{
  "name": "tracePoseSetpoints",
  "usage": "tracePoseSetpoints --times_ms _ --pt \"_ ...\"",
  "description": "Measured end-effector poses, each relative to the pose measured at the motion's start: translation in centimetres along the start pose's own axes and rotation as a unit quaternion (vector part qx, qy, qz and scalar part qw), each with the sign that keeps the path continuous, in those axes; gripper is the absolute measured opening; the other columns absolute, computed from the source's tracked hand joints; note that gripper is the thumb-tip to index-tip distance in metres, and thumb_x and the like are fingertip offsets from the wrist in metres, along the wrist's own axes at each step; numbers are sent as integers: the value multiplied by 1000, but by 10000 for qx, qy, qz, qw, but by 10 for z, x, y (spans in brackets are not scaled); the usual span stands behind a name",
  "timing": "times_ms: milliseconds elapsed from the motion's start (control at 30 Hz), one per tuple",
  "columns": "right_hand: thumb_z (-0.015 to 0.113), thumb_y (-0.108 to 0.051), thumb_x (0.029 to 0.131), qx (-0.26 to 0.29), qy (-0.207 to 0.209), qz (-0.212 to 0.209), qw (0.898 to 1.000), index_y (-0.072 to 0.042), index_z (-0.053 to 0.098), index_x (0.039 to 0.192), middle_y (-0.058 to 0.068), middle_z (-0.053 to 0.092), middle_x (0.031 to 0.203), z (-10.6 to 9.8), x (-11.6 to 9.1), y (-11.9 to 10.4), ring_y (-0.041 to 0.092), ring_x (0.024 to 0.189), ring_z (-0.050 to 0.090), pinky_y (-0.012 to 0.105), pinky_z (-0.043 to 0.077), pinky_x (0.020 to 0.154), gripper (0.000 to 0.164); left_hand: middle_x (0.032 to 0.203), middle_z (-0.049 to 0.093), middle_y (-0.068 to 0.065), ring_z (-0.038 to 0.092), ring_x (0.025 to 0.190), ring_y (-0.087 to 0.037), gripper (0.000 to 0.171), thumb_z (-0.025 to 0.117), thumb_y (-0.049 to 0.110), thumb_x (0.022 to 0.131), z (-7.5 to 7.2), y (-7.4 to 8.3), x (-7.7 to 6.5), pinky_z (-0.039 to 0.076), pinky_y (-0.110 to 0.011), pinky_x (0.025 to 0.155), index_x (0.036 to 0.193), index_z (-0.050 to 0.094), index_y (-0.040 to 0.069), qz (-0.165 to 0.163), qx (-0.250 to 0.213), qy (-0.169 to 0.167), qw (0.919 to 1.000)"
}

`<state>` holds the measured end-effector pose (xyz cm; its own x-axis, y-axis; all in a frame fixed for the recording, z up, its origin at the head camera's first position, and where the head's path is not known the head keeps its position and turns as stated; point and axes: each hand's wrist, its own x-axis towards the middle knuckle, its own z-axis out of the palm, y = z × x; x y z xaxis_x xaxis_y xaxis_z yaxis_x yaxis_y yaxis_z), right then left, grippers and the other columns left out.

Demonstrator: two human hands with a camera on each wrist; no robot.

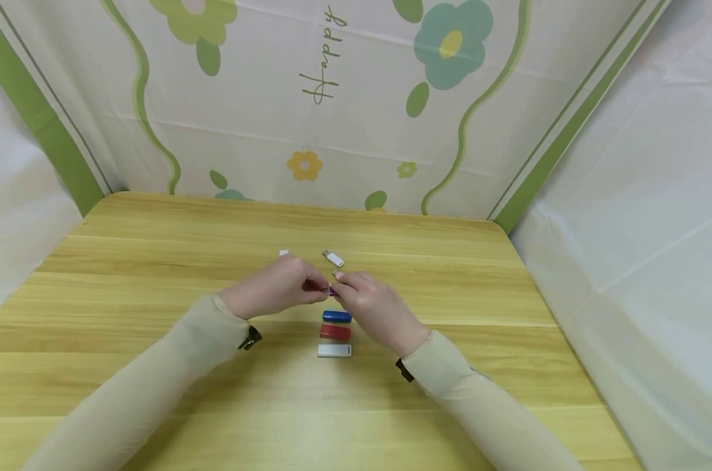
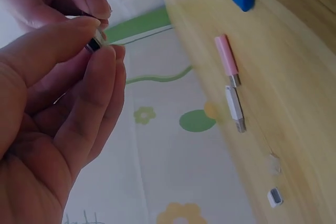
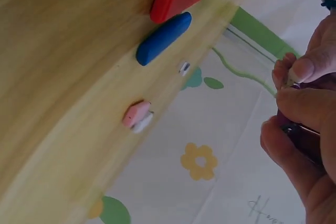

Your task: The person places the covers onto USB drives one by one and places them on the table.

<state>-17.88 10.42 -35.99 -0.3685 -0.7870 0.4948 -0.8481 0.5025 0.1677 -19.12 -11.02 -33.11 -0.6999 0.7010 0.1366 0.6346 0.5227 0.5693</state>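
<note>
Over the middle of the table both hands meet at a small purple USB flash drive (image 1: 332, 292). My right hand (image 1: 375, 311) pinches its purple body between thumb and fingers. With thumb and fingertips, my left hand (image 1: 279, 284) pinches its other end, where a small shiny and dark piece (image 2: 96, 42) shows; whether that is the plug or a cap I cannot tell. Just beyond the fingers lie a pink USB flash drive (image 2: 227, 59) and a white one (image 1: 334, 258), plugs showing. Fingers hide most of the purple drive.
Nearer me a blue flash drive (image 1: 337, 316), a red one (image 1: 335, 332) and a white one (image 1: 334, 350) lie in a column. A small white cap (image 2: 275, 197) lies past the left hand, beside a pale translucent bit (image 2: 274, 164). A flowered cloth (image 1: 356, 131) hangs behind the table.
</note>
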Motion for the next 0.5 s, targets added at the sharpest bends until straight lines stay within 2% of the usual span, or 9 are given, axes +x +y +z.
tracePoseSetpoints --times_ms 133,233,500 --pt "78 -6 85 742 -149 385 9964 1 74 104 10 70 103 11 -1 10 21 94 67 24 55 81 21 85 73 0 60 66 -4 6 74 9 90 6 -7 7 52 -21 64 94 77 6 -105 217 -3 9997" --pt "79 -6 84 1178 -312 698 9901 0 75 102 10 71 102 18 -1 16 21 95 67 26 55 82 20 84 72 3 60 67 -3 6 74 10 89 11 -15 13 53 -21 65 93 77 6 -131 393 -29 9991" --pt "81 -4 81 1863 -932 1214 9705 -2 76 99 8 72 97 27 0 26 18 86 68 24 55 76 19 81 71 4 62 70 -5 5 77 10 86 25 -29 26 53 -22 67 90 78 6 -278 589 -169 9977"
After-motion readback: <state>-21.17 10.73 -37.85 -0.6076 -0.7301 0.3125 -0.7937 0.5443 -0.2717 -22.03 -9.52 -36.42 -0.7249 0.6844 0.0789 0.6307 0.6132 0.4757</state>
